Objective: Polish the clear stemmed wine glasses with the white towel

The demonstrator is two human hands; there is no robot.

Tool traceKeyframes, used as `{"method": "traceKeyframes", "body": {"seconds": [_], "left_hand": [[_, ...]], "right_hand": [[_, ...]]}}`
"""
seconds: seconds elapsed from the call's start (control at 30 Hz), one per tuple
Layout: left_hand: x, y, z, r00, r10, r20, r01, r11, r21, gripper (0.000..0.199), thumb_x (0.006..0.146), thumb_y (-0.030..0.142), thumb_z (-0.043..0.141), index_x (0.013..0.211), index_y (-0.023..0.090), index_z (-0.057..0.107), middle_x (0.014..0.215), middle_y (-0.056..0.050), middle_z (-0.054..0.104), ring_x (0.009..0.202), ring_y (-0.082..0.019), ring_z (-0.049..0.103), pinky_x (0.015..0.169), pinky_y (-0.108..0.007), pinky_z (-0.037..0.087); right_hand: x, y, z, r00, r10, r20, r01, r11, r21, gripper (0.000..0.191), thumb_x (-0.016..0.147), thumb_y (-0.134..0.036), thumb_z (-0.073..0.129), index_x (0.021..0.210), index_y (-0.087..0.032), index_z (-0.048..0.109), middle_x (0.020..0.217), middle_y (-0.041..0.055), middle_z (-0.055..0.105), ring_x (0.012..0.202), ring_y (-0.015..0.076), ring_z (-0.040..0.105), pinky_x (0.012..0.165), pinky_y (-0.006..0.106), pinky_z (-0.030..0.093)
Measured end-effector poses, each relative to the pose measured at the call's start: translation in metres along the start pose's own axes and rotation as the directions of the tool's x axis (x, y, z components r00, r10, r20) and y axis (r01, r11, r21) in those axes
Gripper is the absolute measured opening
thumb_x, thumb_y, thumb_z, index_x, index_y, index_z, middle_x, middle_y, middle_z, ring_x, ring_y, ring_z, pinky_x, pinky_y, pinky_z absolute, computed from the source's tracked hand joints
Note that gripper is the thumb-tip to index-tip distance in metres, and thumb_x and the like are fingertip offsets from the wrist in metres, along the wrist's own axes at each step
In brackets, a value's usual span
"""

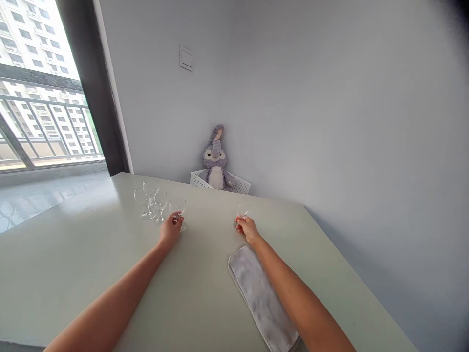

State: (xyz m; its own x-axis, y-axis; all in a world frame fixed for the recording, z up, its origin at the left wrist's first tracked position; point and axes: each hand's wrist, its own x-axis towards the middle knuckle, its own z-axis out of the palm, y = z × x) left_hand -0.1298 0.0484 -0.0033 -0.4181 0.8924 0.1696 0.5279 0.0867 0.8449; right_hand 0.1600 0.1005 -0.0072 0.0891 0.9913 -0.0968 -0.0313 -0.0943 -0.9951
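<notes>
My left hand (172, 229) is closed around a clear stemmed glass (178, 203), which is upright on the table with its foot showing beside my fingers. Several more clear stemmed glasses (149, 199) stand close together just to its left. Over to the right, my right hand (247, 228) grips another small clear glass (241, 212), partly hidden behind the fingers. A folded grey cloth (258, 293) lies under and beside my right forearm.
The pale table (194, 298) reaches toward the wall corner. Behind its far edge, a purple plush rabbit (216, 168) sits in a white perforated basket (240, 185). A glazed opening with a railing (47, 122) is at left.
</notes>
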Motion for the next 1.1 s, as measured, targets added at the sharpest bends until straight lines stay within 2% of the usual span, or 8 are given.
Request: {"method": "traceKeyframes", "body": {"seconds": [0.13,0.27,0.4,0.53,0.63,0.7,0.93,1.1], "left_hand": [[0.011,-0.006,0.0,1.0,0.013,-0.016,-0.014,0.994,-0.104,0.038,0.074,0.025,0.046,0.111,0.02,0.051,0.098,-0.006,0.064,0.086,-0.018,0.059,0.075,-0.03,0.043],[0.011,-0.004,0.001,0.999,-0.005,-0.047,-0.001,0.993,-0.12,0.045,0.073,0.024,0.048,0.117,0.02,0.045,0.114,-0.01,0.057,0.094,-0.019,0.057,0.08,-0.032,0.043],[-0.001,0.003,0.002,0.992,-0.003,-0.124,-0.003,0.999,-0.049,0.033,0.072,0.024,0.047,0.104,0.018,0.053,0.118,-0.012,0.049,0.091,-0.019,0.057,0.078,-0.034,0.045],[-0.003,0.013,0.013,0.987,0.159,-0.009,-0.159,0.985,-0.072,0.027,0.074,0.023,0.045,0.098,0.021,0.058,0.119,-0.007,0.05,0.091,-0.018,0.057,0.079,-0.031,0.046],[0.012,0.017,0.025,0.978,0.168,0.127,-0.159,0.984,-0.074,0.04,0.076,0.029,0.048,0.116,0.025,0.051,0.134,-0.006,0.04,0.099,-0.02,0.055,0.083,-0.032,0.045],[0.026,0.018,0.031,0.982,0.116,0.148,-0.114,0.993,-0.016,0.049,0.077,0.033,0.05,0.125,0.026,0.044,0.14,-0.006,0.032,0.107,-0.024,0.052,0.085,-0.035,0.044],[0.064,0.01,0.025,0.996,0.071,0.054,-0.074,0.996,0.055,0.049,0.077,0.031,0.05,0.125,0.021,0.044,0.14,-0.009,0.032,0.123,-0.028,0.037,0.099,-0.042,0.032],[0.064,0.008,0.013,0.997,0.069,0.032,-0.071,0.996,0.06,0.04,0.076,0.025,0.049,0.116,0.023,0.052,0.137,-0.007,0.036,0.118,-0.029,0.042,0.098,-0.043,0.032]], "right_hand": [[-0.022,0.001,0.024,0.992,-0.006,0.124,0.007,1.0,-0.007,0.017,0.059,-0.021,0.059,0.075,-0.015,0.06,0.075,0.0021,0.063,0.049,0.0074,0.051,0.041,0.018,0.039],[-0.035,0.001,0.033,0.984,-0.014,0.18,0.016,1.0,-0.006,0.021,0.06,-0.021,0.057,0.08,-0.016,0.062,0.08,0.003,0.063,0.052,0.0075,0.052,0.045,0.019,0.04],[-0.038,0.003,0.031,0.979,-0.051,0.2,0.051,0.999,0.004,0.024,0.062,-0.023,0.055,0.084,-0.016,0.062,0.083,0.0027,0.063,0.055,0.0076,0.052,0.05,0.02,0.042],[-0.038,0.006,0.03,0.975,-0.092,0.204,0.093,0.996,0.006,0.025,0.063,-0.026,0.055,0.085,-0.017,0.061,0.083,0.0023,0.062,0.056,0.0085,0.052,0.05,0.021,0.043],[-0.039,0.009,0.031,0.975,-0.11,0.193,0.112,0.994,0.002,0.026,0.064,-0.028,0.055,0.087,-0.018,0.061,0.083,0.0022,0.061,0.056,0.0088,0.051,0.049,0.021,0.043],[-0.04,0.011,0.032,0.975,-0.117,0.187,0.119,0.993,-0.002,0.026,0.064,-0.028,0.055,0.087,-0.018,0.061,0.083,0.0022,0.061,0.055,0.0086,0.051,0.049,0.021,0.042],[-0.039,0.016,0.032,0.974,-0.138,0.179,0.143,0.99,-0.016,0.025,0.066,-0.026,0.054,0.089,-0.019,0.06,0.084,0.0028,0.062,0.055,0.0089,0.051,0.048,0.021,0.042],[-0.039,0.017,0.032,0.974,-0.151,0.168,0.167,0.982,-0.084,0.026,0.069,-0.025,0.052,0.092,-0.019,0.059,0.084,0.0029,0.061,0.055,0.009,0.052,0.049,0.022,0.044]]}}
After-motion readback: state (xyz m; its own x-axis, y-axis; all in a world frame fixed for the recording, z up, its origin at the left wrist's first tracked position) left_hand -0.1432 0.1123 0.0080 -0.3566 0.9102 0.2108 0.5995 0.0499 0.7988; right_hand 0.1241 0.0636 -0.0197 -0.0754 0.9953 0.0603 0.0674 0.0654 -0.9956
